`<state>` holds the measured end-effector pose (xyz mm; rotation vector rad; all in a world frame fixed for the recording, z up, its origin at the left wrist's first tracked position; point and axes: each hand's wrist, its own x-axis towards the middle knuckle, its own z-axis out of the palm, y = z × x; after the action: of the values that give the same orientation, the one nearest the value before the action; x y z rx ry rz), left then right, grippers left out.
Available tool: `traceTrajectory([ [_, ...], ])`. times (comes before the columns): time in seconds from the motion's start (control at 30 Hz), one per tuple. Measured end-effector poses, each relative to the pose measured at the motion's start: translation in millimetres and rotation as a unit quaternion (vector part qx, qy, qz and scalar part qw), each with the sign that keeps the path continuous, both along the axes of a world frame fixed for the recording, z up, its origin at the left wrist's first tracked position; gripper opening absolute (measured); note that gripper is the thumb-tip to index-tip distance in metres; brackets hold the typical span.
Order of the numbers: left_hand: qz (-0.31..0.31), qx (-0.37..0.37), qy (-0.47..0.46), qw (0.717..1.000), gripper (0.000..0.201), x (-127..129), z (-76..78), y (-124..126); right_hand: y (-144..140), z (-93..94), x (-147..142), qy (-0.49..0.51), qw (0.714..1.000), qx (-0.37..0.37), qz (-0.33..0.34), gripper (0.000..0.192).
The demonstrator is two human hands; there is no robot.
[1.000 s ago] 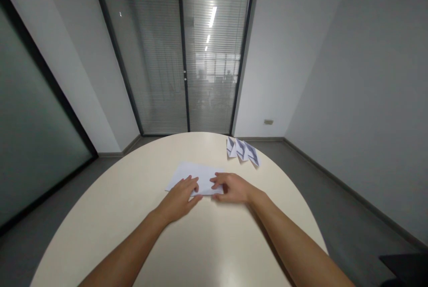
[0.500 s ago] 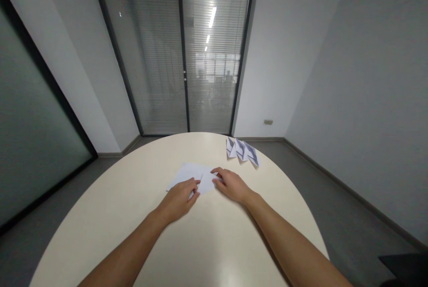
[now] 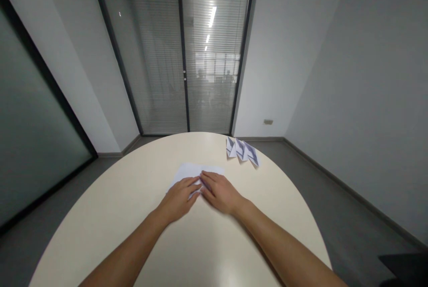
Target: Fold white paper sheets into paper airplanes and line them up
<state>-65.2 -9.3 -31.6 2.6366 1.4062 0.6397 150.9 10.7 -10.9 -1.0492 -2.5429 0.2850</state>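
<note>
Shifted inward, your right hand (image 3: 220, 192) now lies fingertip-close to your left hand (image 3: 178, 198) over the white sheet (image 3: 188, 169) on the table (image 3: 197, 251), apparently pressing a fold, any grip impossible to tell.

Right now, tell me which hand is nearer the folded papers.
Right. The right hand is at the sheet, short of the folded papers and to their left; the left hand, also at the sheet, lies farther left.
</note>
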Motion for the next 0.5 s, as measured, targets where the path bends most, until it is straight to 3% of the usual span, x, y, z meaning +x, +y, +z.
traceTrajectory([
  [0.17, -0.002, -0.002, 0.013, 1.000, 0.037, 6, 6.7, 3, 3, -6.5, 6, -0.063, 0.993, -0.093, -0.025, 0.074],
  [0.37, -0.002, -0.004, 0.031, 0.999, 0.039, -3, 2.1, -1, 15, -13.2, 15, -0.071, 0.987, -0.081, -0.118, 0.070],
  [0.5, 0.000, 0.002, 0.046, 0.999, 0.038, 0, 18.0, -5, 9, 0.5, 11, -0.054, 0.996, -0.044, -0.051, 0.062],
])
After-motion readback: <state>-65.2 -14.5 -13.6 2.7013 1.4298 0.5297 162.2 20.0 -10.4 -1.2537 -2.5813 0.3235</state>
